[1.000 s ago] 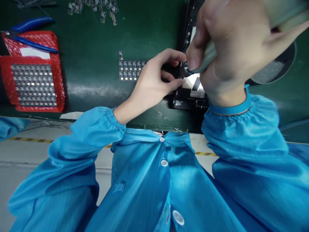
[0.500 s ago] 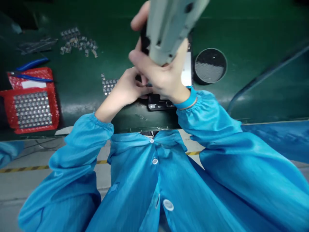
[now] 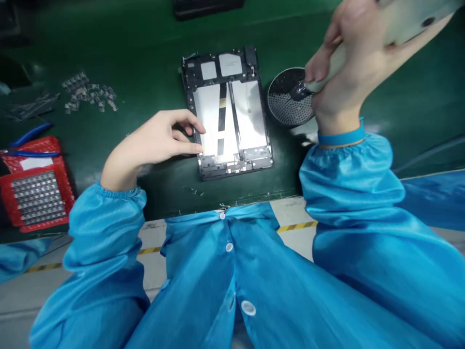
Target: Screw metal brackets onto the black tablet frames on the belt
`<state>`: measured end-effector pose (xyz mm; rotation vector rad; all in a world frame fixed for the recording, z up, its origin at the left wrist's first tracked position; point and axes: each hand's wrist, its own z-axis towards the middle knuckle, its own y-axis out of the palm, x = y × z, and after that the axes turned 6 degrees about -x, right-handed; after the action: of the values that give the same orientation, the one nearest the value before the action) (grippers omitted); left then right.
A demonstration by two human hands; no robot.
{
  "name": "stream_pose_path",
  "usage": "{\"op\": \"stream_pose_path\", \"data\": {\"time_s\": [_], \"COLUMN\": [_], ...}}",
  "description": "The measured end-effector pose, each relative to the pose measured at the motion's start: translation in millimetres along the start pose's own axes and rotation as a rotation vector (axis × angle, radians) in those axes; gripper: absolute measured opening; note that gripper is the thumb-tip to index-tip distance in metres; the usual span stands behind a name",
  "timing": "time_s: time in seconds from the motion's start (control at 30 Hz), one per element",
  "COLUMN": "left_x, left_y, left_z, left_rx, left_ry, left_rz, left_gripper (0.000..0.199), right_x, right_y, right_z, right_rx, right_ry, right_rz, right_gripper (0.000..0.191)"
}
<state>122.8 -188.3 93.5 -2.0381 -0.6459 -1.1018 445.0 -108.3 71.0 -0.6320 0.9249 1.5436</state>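
Note:
An opened tablet (image 3: 249, 114) lies on the bench with its inner parts showing: silver battery panels, black strips and a dark frame. The fingertips of my left hand (image 3: 160, 135) rest at the tablet's left edge, thumb and fingers apart. In my right hand (image 3: 354, 68) is a pale electric screwdriver (image 3: 410, 22), its body partly outside the view. Its dark tip end points down-left into a round dark dish (image 3: 286, 112) just right of the tablet. Small greyish pieces, too fine to make out, cover part of the dish's bottom.
At the left, blue-handled pliers (image 3: 34, 134) lie on red bubble wrap (image 3: 65, 169) beside a block of small metal parts (image 3: 39, 198). Loose small parts (image 3: 89, 92) and thin strips (image 3: 31, 106) lie behind. A black object (image 3: 207, 7) stands at the far edge.
My right hand has carried the screwdriver from over the tablet rightward to the dish. My left hand has moved left and its fingers have spread. The tablet is now uncovered.

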Motion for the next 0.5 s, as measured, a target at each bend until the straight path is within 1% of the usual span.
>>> {"op": "stream_pose_path", "data": {"time_s": [0.03,0.1,0.13,0.2,0.23,0.3,0.37,0.43,0.5], "left_x": [0,0,0,0,-1,-1,-2,-4,-4], "left_y": [0.2,1.7,2.8,5.3,6.4,8.2,9.3,9.7,9.6], "left_z": [-1,-5,-7,-10,-12,-14,-15,-15,-15], "left_rx": [0.001,0.010,0.019,0.030,0.032,0.033,0.040,0.043,0.054], "left_ry": [-0.008,-0.017,-0.014,0.005,0.013,0.024,0.018,0.013,0.016], "left_rz": [-0.005,-0.031,-0.048,-0.070,-0.074,-0.071,-0.067,-0.066,-0.062], "left_gripper": [0.047,0.045,0.045,0.043,0.042,0.039,0.037,0.037,0.038], "right_x": [6,13,14,10,6,-5,-16,-23,-26], "right_y": [-3,-1,1,7,9,11,12,11,9], "right_z": [0,-3,-7,-17,-23,-37,-49,-55,-52], "right_rx": [0.021,0.046,0.047,0.008,-0.030,-0.113,-0.153,-0.166,-0.166], "right_ry": [0.008,0.007,-0.001,0.026,0.071,0.211,0.318,0.378,0.402], "right_rz": [0.025,0.082,0.098,0.060,0.007,-0.112,-0.174,-0.200,-0.228], "right_gripper": [0.092,0.091,0.092,0.091,0.088,0.081,0.080,0.080,0.080]}}
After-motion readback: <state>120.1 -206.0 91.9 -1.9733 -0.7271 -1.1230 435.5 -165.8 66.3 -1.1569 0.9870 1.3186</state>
